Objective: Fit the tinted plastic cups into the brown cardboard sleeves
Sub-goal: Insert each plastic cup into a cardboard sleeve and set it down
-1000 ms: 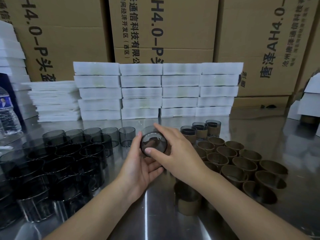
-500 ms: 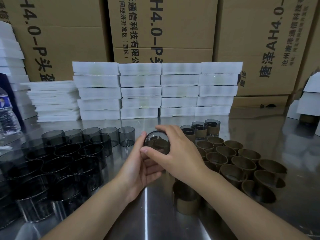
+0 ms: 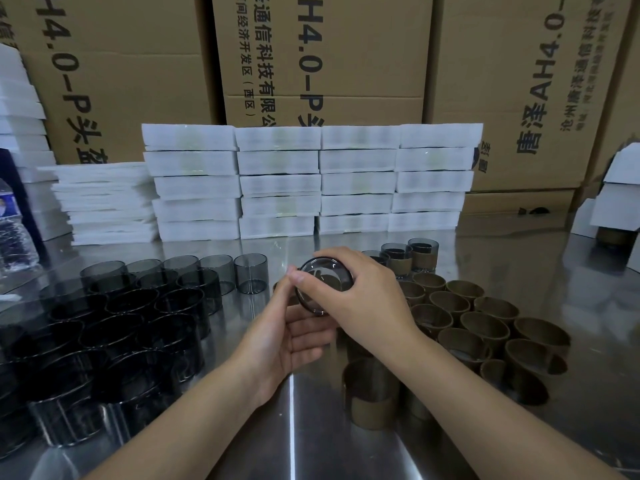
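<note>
Both hands meet over the middle of the steel table around one tinted plastic cup (image 3: pixel 323 284), its round end turned toward me. My right hand (image 3: pixel 367 303) grips the cup from above and the right. My left hand (image 3: pixel 291 336) cups it from below, fingers curled behind it; whether a sleeve sits there is hidden. Several loose tinted cups (image 3: pixel 131 306) stand in rows at the left. Several empty brown cardboard sleeves (image 3: pixel 485 327) stand at the right. Three sleeved cups (image 3: pixel 410 258) stand behind them, and another sleeved cup (image 3: pixel 372 393) stands close to my right forearm.
Stacks of white foam trays (image 3: pixel 311 181) line the back of the steel table (image 3: pixel 291 438), with large printed cardboard boxes (image 3: pixel 322 53) behind them. A water bottle (image 3: pixel 15 233) stands at the far left edge. White boxes (image 3: pixel 620 188) sit at the far right.
Both hands carried the cup slightly up and to the right. My right fingers wrapped further over its top, and my left fingertips closed in at its left rim.
</note>
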`<state>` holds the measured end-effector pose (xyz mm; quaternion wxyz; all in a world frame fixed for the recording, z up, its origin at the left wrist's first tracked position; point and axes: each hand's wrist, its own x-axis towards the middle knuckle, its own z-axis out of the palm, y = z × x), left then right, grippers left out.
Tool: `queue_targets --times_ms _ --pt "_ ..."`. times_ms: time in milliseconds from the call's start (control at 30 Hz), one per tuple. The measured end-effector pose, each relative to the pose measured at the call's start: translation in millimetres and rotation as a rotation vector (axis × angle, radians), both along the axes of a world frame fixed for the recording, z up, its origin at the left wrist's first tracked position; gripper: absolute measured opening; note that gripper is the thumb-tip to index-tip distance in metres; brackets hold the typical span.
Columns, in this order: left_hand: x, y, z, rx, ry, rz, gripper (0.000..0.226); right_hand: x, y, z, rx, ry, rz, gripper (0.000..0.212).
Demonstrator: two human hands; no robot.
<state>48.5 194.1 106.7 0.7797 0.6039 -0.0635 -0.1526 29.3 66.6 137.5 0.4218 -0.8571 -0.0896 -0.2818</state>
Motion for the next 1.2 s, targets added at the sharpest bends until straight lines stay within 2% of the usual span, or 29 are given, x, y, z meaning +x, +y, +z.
queue_targets --times_ms 200,667,833,1067,1200 --pt "3 1 -5 -0.007 -0.025 -0.019 0.073 2 -1 1 0.028 -0.007 -0.007 0.060" --pt "2 0 -2 -0.021 -0.061 -0.007 0.065 5 -5 0 0.109 -0.096 0.054 0.057" --pt "0 0 1 -0.073 -0.068 -0.008 0.065 6 -4 -1 0.150 -0.089 0.130 0.033" --pt "-1 -4 3 -0.266 0.004 -0.004 0.055 9 -7 2 -0.023 -0.023 0.174 0.051" --pt "1 -2 3 -0.372 0.086 0.041 0.053 1 -9 12 -0.096 0.044 0.136 0.037"
